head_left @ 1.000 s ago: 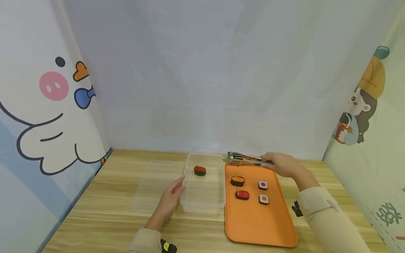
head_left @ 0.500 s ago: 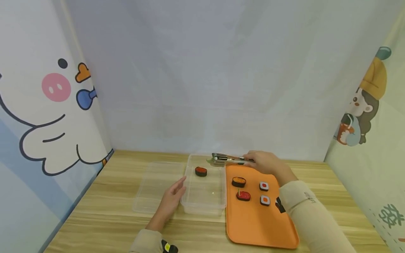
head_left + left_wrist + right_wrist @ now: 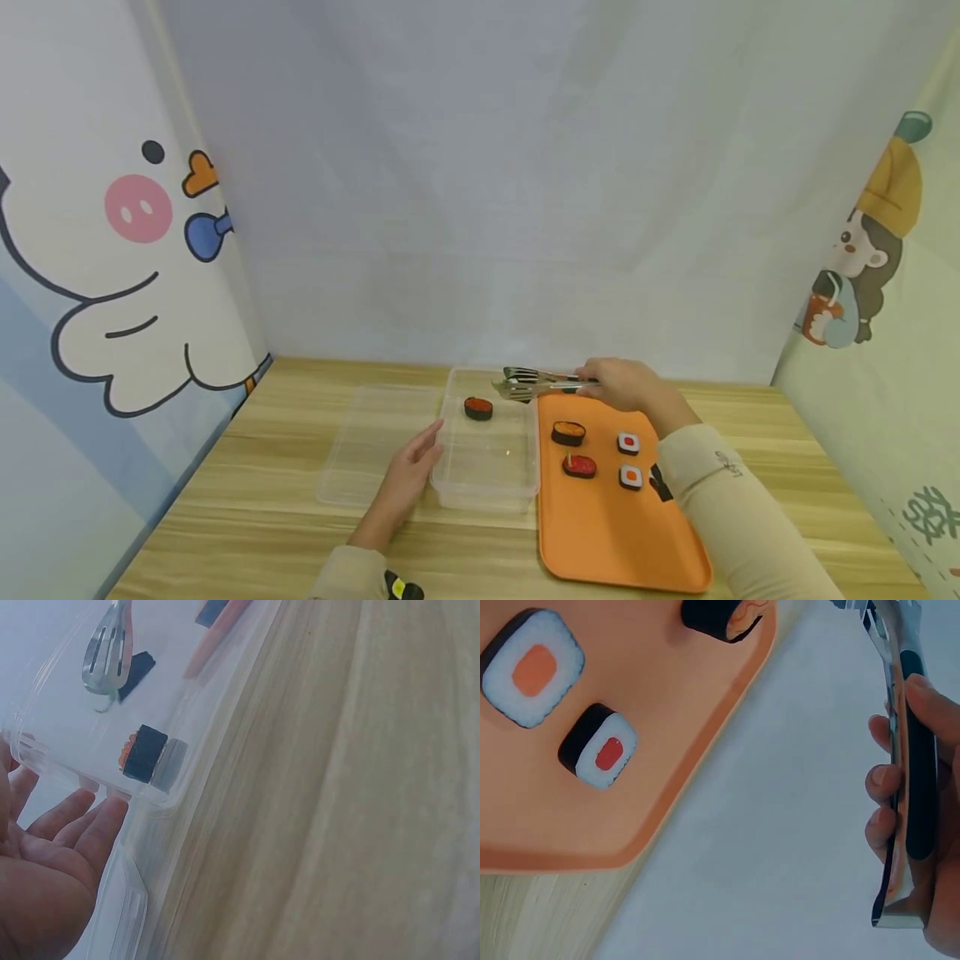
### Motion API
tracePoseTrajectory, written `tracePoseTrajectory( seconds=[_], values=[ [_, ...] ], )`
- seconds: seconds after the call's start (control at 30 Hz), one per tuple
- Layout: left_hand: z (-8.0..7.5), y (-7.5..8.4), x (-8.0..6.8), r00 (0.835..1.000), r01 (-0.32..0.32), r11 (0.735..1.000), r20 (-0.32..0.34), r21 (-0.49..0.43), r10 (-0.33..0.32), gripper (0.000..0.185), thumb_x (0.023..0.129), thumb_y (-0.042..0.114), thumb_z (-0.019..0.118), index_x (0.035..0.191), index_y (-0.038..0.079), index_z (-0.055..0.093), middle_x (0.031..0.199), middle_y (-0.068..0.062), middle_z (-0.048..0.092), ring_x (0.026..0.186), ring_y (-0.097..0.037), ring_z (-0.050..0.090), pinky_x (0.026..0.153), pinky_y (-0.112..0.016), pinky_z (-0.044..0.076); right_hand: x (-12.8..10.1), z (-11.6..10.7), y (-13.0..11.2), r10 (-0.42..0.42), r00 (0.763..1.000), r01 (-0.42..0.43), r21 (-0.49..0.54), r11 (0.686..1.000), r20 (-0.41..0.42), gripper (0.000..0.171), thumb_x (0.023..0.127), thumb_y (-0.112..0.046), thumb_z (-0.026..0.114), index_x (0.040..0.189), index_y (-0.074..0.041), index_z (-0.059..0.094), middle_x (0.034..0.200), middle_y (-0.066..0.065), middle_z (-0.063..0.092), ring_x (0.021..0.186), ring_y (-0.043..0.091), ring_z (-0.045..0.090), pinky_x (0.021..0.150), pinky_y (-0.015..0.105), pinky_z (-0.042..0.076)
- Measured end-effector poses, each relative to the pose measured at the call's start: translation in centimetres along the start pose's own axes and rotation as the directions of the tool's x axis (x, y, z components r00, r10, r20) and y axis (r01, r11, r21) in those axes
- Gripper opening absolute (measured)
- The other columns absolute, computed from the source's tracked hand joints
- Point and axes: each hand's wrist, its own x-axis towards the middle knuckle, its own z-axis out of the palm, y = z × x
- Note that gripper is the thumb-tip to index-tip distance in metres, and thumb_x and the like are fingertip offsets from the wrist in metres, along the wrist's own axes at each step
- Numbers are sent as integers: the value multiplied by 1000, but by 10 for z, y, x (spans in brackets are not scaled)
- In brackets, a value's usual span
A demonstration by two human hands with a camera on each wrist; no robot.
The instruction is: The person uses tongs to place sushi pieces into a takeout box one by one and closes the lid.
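Observation:
My right hand [image 3: 626, 385] grips metal tongs [image 3: 543, 383] with dark handle grips. Between the tongs' tips is a dark-wrapped sushi piece [image 3: 137, 675] with a green garnish, over the far right part of a clear plastic container [image 3: 483, 485]. Inside that container sits a sushi piece with red-orange roe [image 3: 478, 408]. My left hand [image 3: 405, 477] lies along the container's left side, fingers extended and fingertips right at the rim. To the right, an orange tray [image 3: 622, 546] carries an orange-topped sushi piece [image 3: 568, 432], a red-topped one [image 3: 579, 466] and two square rolls [image 3: 630, 477].
A clear flat lid [image 3: 360, 442] lies on the wooden table [image 3: 262, 500], left of the container. White cloth [image 3: 487, 208] hangs behind the table, and printed cartoon panels [image 3: 90, 358] flank both sides.
My right hand has carried the tongs and their sushi piece leftward from above the tray's far edge to over the container, then slightly lower. The left hand keeps its place.

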Motion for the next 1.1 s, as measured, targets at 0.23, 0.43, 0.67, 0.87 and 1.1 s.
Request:
tracePoseTrajectory(
  seconds=[0.23,0.43,0.67,0.87,1.1],
  values=[
    [-1,-23,9,1000,2,1000,-11,7,-2,44,102,11,51,146,4,44,147,-24,38,136,-39,34,111,-48,29,-1,-4,-3,1,1000,-1,-20,1000,12,39,100,-29,58,129,-3,61,116,10,62,98,27,62,77,43,54],
    [-1,-24,10,999,19,1000,-26,13,-19,44,102,13,52,145,6,46,146,-22,40,136,-37,36,111,-47,28,-7,-6,1,9,1000,-9,-1,1000,-7,40,99,-28,59,129,-2,61,117,12,62,100,29,62,79,46,53],
    [-1,-24,10,999,20,1000,-29,23,-20,44,102,14,53,145,6,47,146,-23,40,135,-38,36,111,-47,29,-22,-6,14,-12,999,14,46,999,-42,39,99,-26,59,128,0,61,109,8,62,93,25,61,75,44,53],
    [-1,-24,10,999,18,1000,-29,26,-17,44,102,15,53,145,6,47,146,-23,41,135,-38,37,111,-48,30,-39,-3,28,-21,997,26,79,997,-69,42,99,-26,59,130,2,59,108,8,61,89,23,61,73,43,52],
    [-1,-25,9,1000,17,1000,-23,20,-16,45,102,17,53,145,6,46,146,-23,40,136,-38,35,111,-48,28,-59,1,40,-18,998,28,164,986,-61,45,99,-24,60,131,6,56,107,6,62,90,23,60,76,44,52]
  ],
)
